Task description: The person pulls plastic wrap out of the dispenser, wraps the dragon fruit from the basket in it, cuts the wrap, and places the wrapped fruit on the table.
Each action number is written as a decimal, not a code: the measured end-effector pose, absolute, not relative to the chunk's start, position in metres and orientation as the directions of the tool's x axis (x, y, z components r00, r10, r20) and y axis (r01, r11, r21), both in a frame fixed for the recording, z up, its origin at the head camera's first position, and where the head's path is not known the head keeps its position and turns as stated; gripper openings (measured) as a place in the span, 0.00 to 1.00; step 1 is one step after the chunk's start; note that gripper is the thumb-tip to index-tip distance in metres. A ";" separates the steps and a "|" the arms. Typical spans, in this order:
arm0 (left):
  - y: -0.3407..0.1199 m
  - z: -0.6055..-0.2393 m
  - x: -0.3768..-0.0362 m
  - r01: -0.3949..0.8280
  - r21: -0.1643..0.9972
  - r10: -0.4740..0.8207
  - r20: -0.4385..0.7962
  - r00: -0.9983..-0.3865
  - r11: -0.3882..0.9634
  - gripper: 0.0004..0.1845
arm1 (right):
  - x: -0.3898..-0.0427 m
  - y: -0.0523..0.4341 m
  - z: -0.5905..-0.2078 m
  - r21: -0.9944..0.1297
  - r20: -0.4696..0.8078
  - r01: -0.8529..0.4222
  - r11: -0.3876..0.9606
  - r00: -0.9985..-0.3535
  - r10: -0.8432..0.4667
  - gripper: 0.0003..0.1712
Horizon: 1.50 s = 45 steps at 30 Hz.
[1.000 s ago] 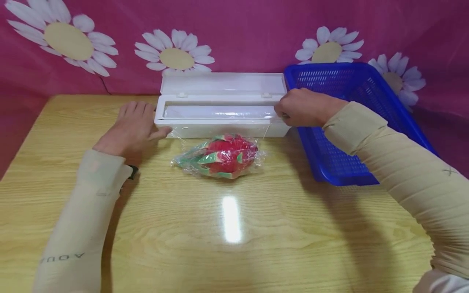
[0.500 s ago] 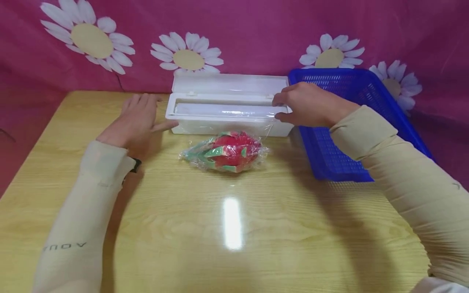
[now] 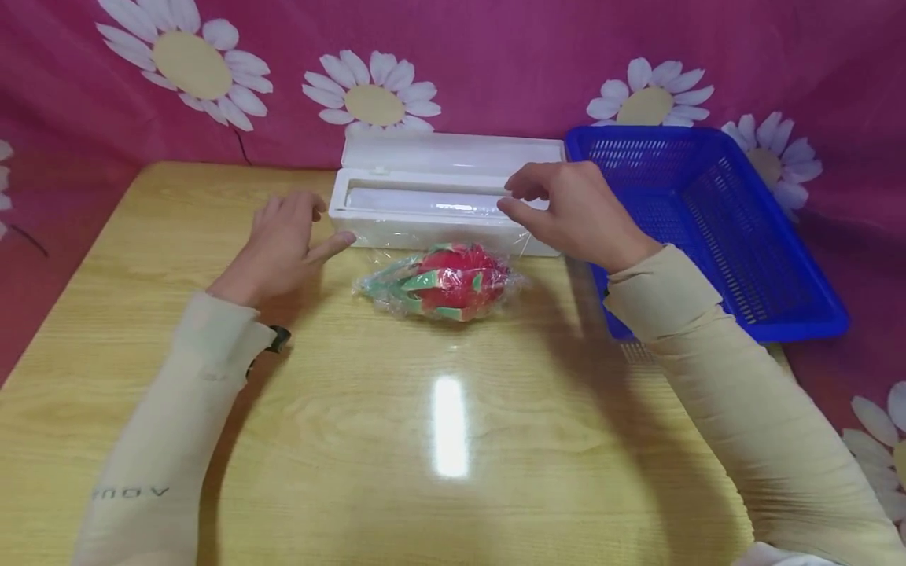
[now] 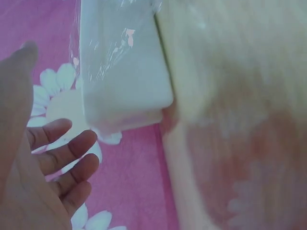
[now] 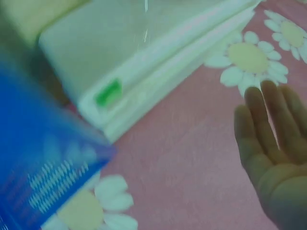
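Note:
A long white box (image 3: 453,233) stands at the back with its lid raised; a roll of cling film (image 3: 425,200) lies inside. Clear film hangs over the box's front toward a dragon fruit (image 3: 460,287), which lies wrapped in crinkled film. My left hand (image 3: 279,244) is beside the box's left end, thumb stretched toward the front corner; the left wrist view shows its fingers loosely bent and holding nothing. Over the box's right end hovers my right hand (image 3: 573,208), thumb and fingers parted, with nothing between them. That hand hides part of the roll and box.
Right of the box, a blue plastic basket (image 3: 800,314) stands close against it near the table edge. A pink cloth with white daisies (image 3: 495,63) hangs behind the wooden table (image 3: 354,440). A green patch (image 5: 109,93) shows on the box's end.
My right hand has let go at the box's right end, spread its fingers and moved left. My left hand has drawn slightly off the left end. The head view has shifted a little.

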<state>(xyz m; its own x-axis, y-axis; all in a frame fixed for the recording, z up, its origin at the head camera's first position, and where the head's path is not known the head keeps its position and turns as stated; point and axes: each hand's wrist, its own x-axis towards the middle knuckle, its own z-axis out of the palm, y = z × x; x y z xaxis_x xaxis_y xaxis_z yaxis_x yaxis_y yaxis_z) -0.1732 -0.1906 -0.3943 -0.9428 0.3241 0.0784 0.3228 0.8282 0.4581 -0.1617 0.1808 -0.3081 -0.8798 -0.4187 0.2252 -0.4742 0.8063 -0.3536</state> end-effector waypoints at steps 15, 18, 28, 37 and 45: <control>-0.171 -0.413 -0.163 0.165 0.651 0.219 -0.003 -0.976 0.741 0.38 | -0.145 0.168 -0.358 -0.689 0.231 -0.191 0.699 -0.972 -0.038 0.25; -0.168 -0.418 -0.163 0.167 0.668 0.237 -0.015 -0.971 0.725 0.38 | -0.143 0.168 -0.367 -0.717 0.222 -0.156 0.680 -0.975 0.010 0.25; -0.159 -0.428 -0.167 0.172 0.682 0.240 -0.005 -0.971 0.711 0.33 | -0.140 0.174 -0.397 -0.773 0.138 -0.027 0.634 -0.982 0.127 0.29; -0.154 -0.426 -0.166 0.154 0.681 0.254 -0.048 -0.966 0.716 0.35 | -0.143 0.182 -0.412 -0.787 0.098 0.016 0.616 -0.984 0.150 0.31; -0.151 -0.429 -0.170 0.191 0.690 0.263 0.001 -0.965 0.698 0.30 | -0.143 0.187 -0.414 -0.719 0.026 0.087 0.689 -0.988 0.152 0.33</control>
